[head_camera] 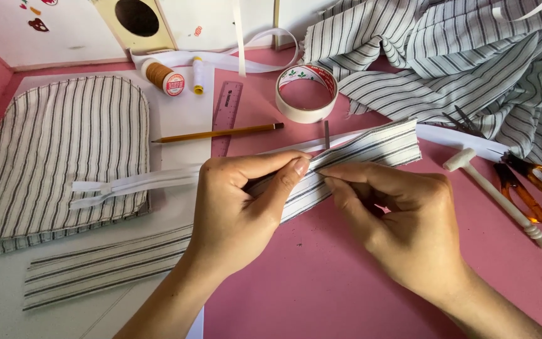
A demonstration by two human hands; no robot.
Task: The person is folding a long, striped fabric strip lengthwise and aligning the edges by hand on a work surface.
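My left hand (243,204) pinches a long striped fabric strip (371,147) together with a white zipper tape (139,182) that runs left across the table. My right hand (396,216) meets it from the right, thumb and forefinger pressed on the same strip edge. The strip's right end lies flat on the pink table (321,282). Whether a pin sits between the fingers is too small to tell.
A rounded striped fabric panel (51,150) lies at left, a second striped strip (101,267) below it. Behind the hands are a pencil (217,133), ruler (227,113), tape roll (307,93), two thread spools (164,76). Orange-handled scissors (528,182), a white tool (500,198) and heaped striped cloth (459,56) are at right.
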